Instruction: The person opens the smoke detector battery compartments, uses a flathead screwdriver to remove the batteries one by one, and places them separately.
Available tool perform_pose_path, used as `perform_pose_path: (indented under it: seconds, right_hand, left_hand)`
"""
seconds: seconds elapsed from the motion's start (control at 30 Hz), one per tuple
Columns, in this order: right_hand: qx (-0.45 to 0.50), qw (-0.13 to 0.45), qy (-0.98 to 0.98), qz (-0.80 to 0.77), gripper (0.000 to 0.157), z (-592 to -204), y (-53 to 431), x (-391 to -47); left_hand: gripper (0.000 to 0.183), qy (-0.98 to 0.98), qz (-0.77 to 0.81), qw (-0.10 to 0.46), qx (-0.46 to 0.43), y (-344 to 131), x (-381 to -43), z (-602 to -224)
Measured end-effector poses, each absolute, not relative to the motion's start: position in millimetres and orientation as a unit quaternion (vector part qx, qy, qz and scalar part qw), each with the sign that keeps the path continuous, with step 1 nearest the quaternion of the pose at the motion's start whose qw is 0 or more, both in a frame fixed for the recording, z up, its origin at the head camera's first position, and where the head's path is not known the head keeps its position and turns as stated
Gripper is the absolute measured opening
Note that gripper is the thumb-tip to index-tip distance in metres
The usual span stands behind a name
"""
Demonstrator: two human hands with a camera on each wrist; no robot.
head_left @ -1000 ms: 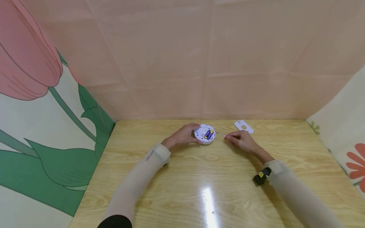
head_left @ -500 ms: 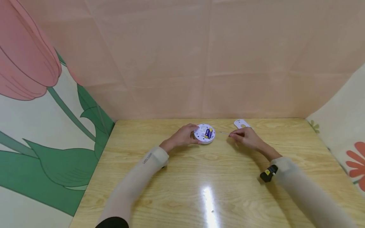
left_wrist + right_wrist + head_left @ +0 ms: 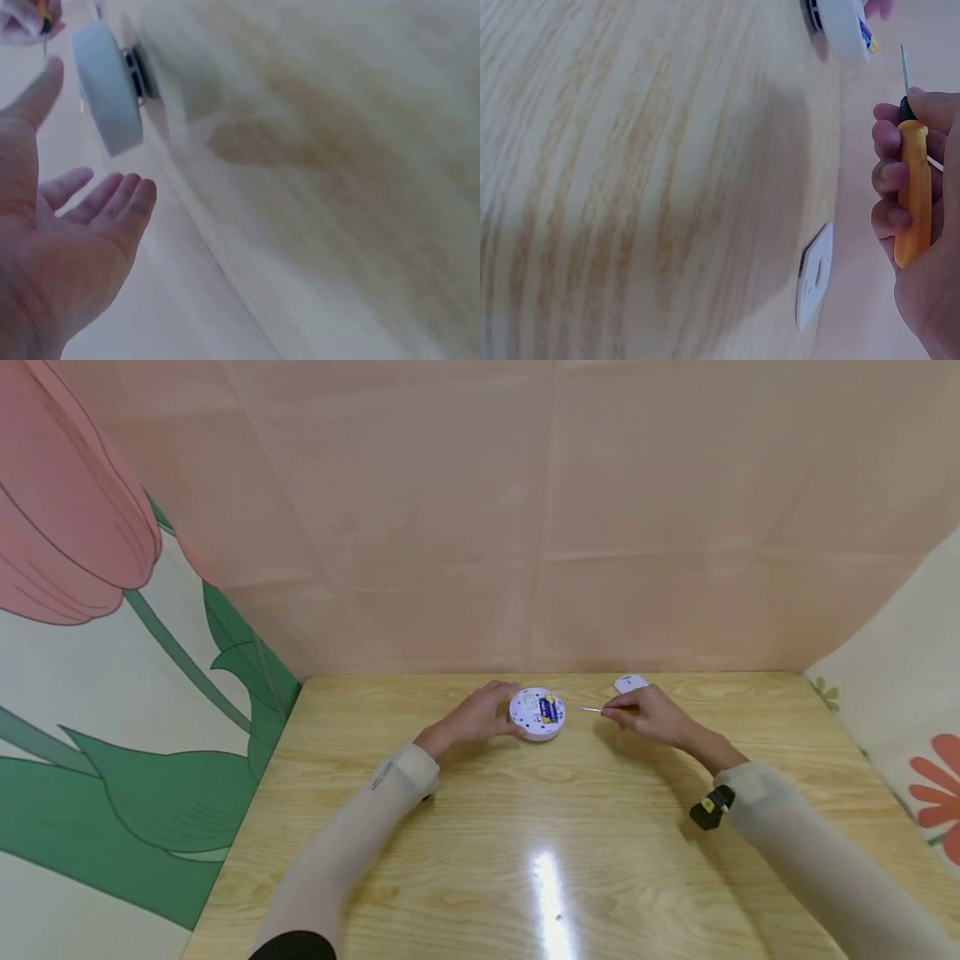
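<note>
A round white device (image 3: 531,720) sits on the wooden table near its back edge, face up, with a blue and yellow battery (image 3: 550,708) in it. To its left is my left hand (image 3: 474,717), thumb and fingers spread around the rim. The left wrist view shows a gap between those relaxed fingers and the device (image 3: 109,86). My right hand (image 3: 651,720) grips a screwdriver with an orange handle (image 3: 915,180). Its thin metal shaft (image 3: 590,709) points left toward the device, with the tip a short way off the rim.
A flat white plate (image 3: 628,682) lies behind my right hand, partly covered by it; the right wrist view shows a hole in this plate (image 3: 815,277). A pink cloth wall (image 3: 540,527) rises at the table's back edge.
My right hand has drawn back to the right with the screwdriver, away from the device, and now hides more of the plate. The left fingers have eased slightly off the rim.
</note>
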State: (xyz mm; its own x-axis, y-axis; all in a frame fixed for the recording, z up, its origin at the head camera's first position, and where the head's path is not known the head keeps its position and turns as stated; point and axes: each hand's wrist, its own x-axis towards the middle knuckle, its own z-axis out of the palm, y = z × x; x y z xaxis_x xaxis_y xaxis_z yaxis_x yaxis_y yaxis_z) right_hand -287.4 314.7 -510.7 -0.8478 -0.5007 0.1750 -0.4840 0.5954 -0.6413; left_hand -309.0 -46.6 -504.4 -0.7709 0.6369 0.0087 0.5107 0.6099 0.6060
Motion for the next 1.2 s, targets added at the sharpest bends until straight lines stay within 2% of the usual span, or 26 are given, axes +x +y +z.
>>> perform_pose_path:
  seconds: [0.23,0.43,0.63,1.2]
  right_hand:
    - [-0.293,-0.002,0.905,-0.308,0.019,-507,312,-288]
    - [-0.316,-0.024,0.911,-0.265,0.016,-499,306,-289]
    - [-0.323,-0.042,0.914,-0.242,0.014,-496,303,-290]
    - [-0.346,-0.047,0.907,-0.235,0.015,-495,298,-291]
  left_hand:
    - [0.107,0.864,0.331,0.164,0.34,-42,-328,-505]
    - [0.102,0.847,0.342,0.183,0.362,-38,-337,-506]
    - [0.096,0.845,0.353,0.199,0.347,-36,-335,-509]
    - [0.097,0.867,0.32,0.15,0.352,-36,-322,-515]
